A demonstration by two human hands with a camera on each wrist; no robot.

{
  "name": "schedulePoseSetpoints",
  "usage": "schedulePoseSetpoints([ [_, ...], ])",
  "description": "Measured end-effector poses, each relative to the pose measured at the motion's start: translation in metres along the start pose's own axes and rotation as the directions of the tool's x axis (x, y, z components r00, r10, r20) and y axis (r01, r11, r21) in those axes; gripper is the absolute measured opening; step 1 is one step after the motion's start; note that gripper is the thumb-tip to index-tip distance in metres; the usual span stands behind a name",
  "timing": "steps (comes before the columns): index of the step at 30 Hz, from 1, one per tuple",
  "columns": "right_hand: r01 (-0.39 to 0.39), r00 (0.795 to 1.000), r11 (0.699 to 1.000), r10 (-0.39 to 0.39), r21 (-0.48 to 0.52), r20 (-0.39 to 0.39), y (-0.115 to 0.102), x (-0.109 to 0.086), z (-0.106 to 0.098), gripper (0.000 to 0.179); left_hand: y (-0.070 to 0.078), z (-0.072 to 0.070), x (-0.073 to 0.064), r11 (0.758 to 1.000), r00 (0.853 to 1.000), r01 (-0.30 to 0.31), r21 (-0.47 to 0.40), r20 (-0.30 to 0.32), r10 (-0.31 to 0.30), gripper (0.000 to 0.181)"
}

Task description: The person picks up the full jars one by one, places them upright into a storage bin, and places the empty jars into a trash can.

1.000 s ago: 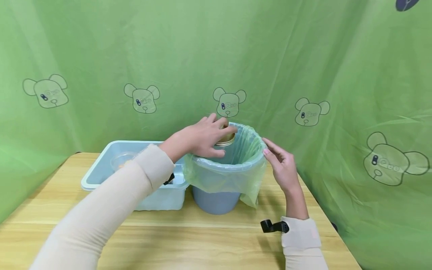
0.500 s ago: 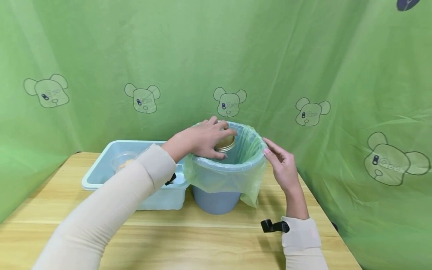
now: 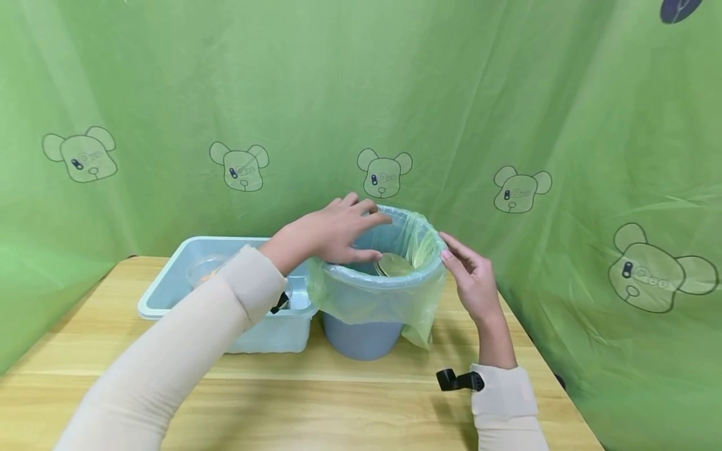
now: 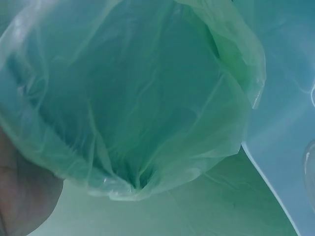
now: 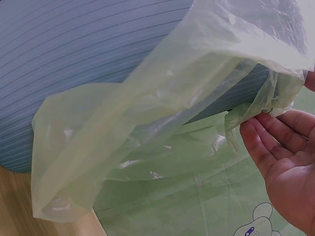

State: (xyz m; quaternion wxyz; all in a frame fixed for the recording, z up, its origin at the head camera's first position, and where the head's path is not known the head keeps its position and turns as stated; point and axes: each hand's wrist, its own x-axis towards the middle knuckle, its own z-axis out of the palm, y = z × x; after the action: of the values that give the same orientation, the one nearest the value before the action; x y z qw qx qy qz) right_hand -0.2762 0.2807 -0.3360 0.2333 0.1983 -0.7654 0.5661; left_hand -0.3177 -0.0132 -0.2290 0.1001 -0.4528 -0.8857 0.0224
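Observation:
My left hand (image 3: 344, 232) hovers over the near-left part of a blue trash bin (image 3: 363, 338), fingers spread and holding nothing. A thin green trash bag (image 3: 372, 304) lines the bin and folds over its rim. Inside, low behind the near rim, lies a round container (image 3: 393, 265) with a gold-coloured edge, apart from the left hand. My right hand (image 3: 474, 282) pinches the bagged rim at the right, thumb on top. The right wrist view shows its fingers (image 5: 275, 135) against the bag outside. Only part of the left hand (image 4: 24, 191) shows in the left wrist view.
A light blue plastic tub (image 3: 271, 332) stands left of the bin, partly hidden by the left arm. It holds a clear round container (image 3: 203, 269) with orange bits. Everything stands on a wooden table (image 3: 316, 407) before a green curtain (image 3: 304, 81).
The round gold-edged container has left my left hand and dropped down into the bin, to the right. The left hand's fingers have loosened. My right hand has kept its hold on the rim.

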Motion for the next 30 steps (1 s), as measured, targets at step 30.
schedulePoseSetpoints([
  [30, 0.017, 1.0, 0.991, -0.016, -0.133, 0.012, -0.008, -0.003, -0.012, 0.044, -0.006, 0.013, -0.062, 0.976, 0.961, 0.165, -0.144, -0.197, -0.192, 0.063],
])
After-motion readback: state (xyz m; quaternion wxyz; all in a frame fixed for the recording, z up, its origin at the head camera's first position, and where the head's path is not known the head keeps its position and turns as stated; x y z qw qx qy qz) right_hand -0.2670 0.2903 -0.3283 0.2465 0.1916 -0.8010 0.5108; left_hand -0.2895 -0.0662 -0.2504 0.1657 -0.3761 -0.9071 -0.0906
